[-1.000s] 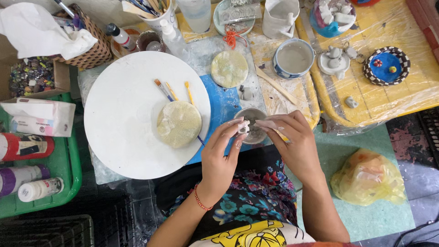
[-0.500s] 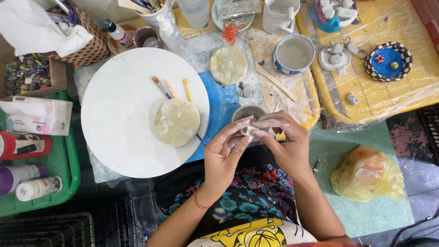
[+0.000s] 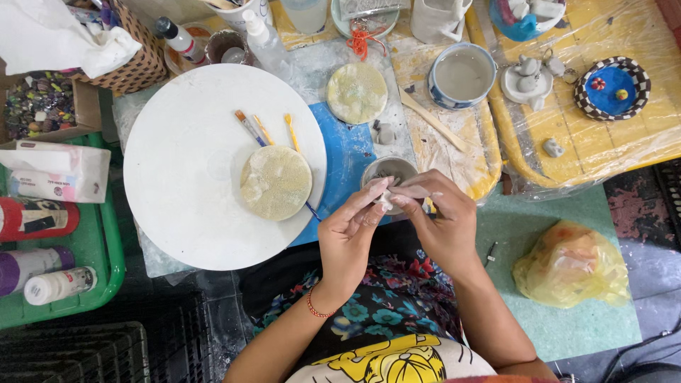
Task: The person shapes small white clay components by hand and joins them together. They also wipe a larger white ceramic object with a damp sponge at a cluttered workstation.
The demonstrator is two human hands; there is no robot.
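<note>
Pale clay is what I see pinched between my two hands: my left hand [image 3: 349,234] and my right hand [image 3: 441,223] meet fingertip to fingertip around a small clay lump [image 3: 386,201], held just above the small grey cup [image 3: 389,170] at the worktop's near edge. Left of the hands a round yellowish clay disc [image 3: 275,181] lies on the big white turntable [image 3: 177,184], with thin paintbrushes [image 3: 250,128] beside it. Behind sits a second disc [image 3: 357,93] and a water bowl [image 3: 463,74]. A yellow plastic bag [image 3: 571,266] rests to my right.
</note>
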